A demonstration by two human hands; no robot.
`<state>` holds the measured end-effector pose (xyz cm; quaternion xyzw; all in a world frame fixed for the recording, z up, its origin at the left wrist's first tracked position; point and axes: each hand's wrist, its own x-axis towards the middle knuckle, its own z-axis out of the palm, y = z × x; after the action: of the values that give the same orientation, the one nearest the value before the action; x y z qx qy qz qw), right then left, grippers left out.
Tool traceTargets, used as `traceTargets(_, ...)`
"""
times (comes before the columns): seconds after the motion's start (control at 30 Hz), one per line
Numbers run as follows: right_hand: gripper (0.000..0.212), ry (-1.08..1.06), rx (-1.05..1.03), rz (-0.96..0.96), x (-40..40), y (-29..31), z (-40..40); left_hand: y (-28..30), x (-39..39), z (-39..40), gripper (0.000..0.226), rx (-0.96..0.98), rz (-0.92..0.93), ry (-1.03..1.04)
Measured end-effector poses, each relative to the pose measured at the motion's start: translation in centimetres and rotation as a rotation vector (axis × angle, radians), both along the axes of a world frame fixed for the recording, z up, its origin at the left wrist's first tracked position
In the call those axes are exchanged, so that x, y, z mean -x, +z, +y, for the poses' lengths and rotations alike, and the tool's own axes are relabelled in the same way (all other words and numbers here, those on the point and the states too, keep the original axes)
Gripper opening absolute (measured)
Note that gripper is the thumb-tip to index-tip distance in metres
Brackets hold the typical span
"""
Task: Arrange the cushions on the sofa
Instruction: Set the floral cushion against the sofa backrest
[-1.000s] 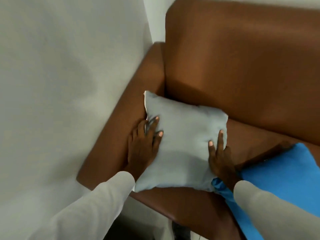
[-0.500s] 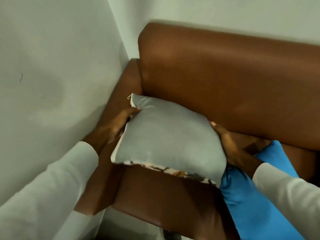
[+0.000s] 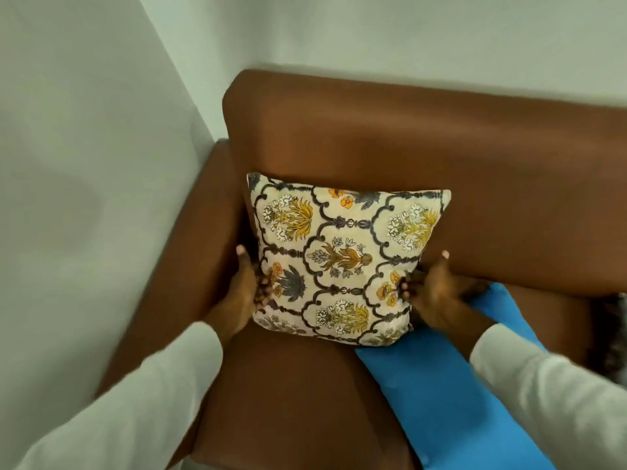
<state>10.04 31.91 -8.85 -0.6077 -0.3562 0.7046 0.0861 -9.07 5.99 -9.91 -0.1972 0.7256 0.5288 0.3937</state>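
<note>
A square cushion (image 3: 342, 259) with a cream, grey and yellow floral print stands upright against the backrest of the brown leather sofa (image 3: 441, 157), in its left corner. My left hand (image 3: 242, 293) grips the cushion's lower left edge. My right hand (image 3: 431, 293) grips its lower right edge. A plain blue cushion (image 3: 451, 398) lies flat on the seat to the right, partly under my right forearm and touching the printed cushion's bottom corner.
A pale wall runs along the sofa's left armrest (image 3: 190, 266) and behind the backrest. A dark patterned thing (image 3: 614, 334) shows at the far right edge. Bare brown seat (image 3: 288, 401) lies in front of the printed cushion.
The cushion lay flat with its grey back up; both hands lifted it, turned it over and stood it against the backrest with the printed face out.
</note>
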Motion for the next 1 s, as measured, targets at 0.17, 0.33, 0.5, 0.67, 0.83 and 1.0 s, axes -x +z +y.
traceTargets(0.17, 0.069, 0.471, -1.302, -0.157, -1.9, -3.3, -6.9, -3.0, -4.1, -0.8, 0.078, 0.355, 1.335, -0.589)
traceTargets(0.33, 0.066, 1.027, -1.64, -0.345, 3.0, -6.1, -5.9, -3.5, -0.9, 4.3, 0.077, 0.487, 1.58, -1.148)
traceTargets(0.5, 0.071, 0.788, -1.422, -0.41, 2.0, -7.0, -1.5, -1.4, 3.3, 4.9, 0.098, 0.482, 1.132, -0.748)
traceTargets(0.67, 0.071, 0.541, -1.107, -0.443, -3.9, -4.3, 0.2, 3.0, -0.5, 5.9, 0.084, 0.499, 1.112, -0.478)
traceTargets(0.83, 0.051, 0.529, -1.129, -0.545, -15.5, -2.3, 0.6, 3.7, -13.2, 11.1, 0.052, 0.157, 1.409, -0.885)
traceTargets(1.0, 0.054, 0.715, -1.106, -0.787, -27.5, -3.8, -1.8, 0.1, -25.8, 16.4, 0.059, 0.038, 0.761, -1.303)
